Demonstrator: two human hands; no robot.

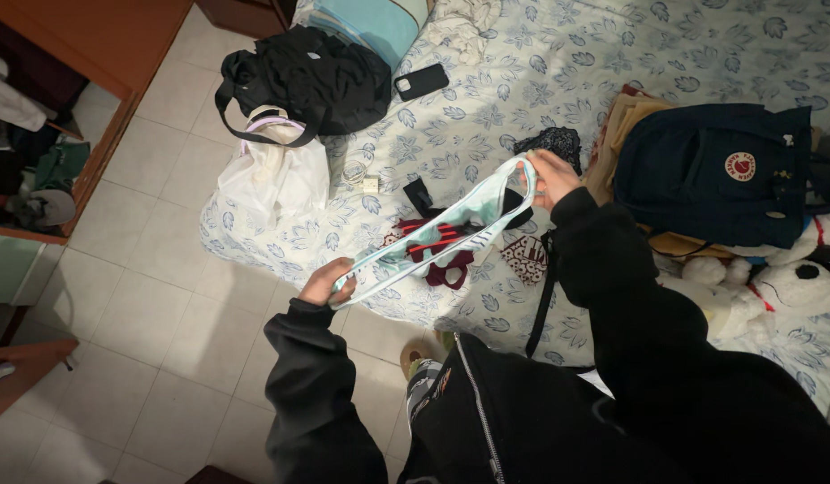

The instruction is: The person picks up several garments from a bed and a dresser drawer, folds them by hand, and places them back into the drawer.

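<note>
Both hands are stretching a pale mint, soft fabric undergarment with a light waistband (437, 229) taut in the air above the bed's near edge. Its long axis is running diagonally, from low and close to the body up toward the bed's middle. The left hand (325, 282) is pinched closed on the lower end, out over the tiled floor (164, 358). The right hand (549, 177) is gripping the upper end, over the leaf-patterned bedsheet (523, 81). A small pile of dark red clothes (442, 260) is lying directly beneath the stretched span; a navy backpack (715, 175) is sitting just beyond the right hand.
</note>
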